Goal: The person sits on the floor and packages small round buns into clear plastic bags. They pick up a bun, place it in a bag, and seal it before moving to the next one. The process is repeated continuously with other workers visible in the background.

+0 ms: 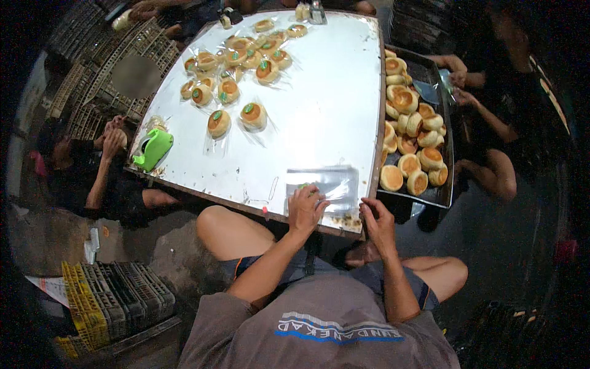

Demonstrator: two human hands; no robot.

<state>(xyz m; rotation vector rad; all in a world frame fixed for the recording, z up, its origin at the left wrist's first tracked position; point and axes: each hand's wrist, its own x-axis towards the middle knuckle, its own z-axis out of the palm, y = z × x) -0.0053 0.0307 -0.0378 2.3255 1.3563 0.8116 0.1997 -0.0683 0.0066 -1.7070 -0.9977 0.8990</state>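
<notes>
My left hand (305, 208) rests with bent fingers on a stack of clear plastic bags (339, 184) near the close edge of the white table (318, 115). A bit of green shows beside its fingertips. At the table's right corner is my right hand (379, 222), fingers curled and thumb near the fingertips; whether it pinches anything is too small to tell. Farther off on the tabletop lie many round browned buns in clear bags, several with green labels, the closest being a bagged bun (253, 115). Unbagged buns (408, 164) are heaped in a dark tray right of the table.
A green tape dispenser (154, 150) stands at the table's left corner. People's hands work at the left (113, 138) and beyond the dark metal tray (451, 184) at the right. Plastic crates (120, 295) are stacked on the floor at lower left, with more crates (133, 50) at upper left.
</notes>
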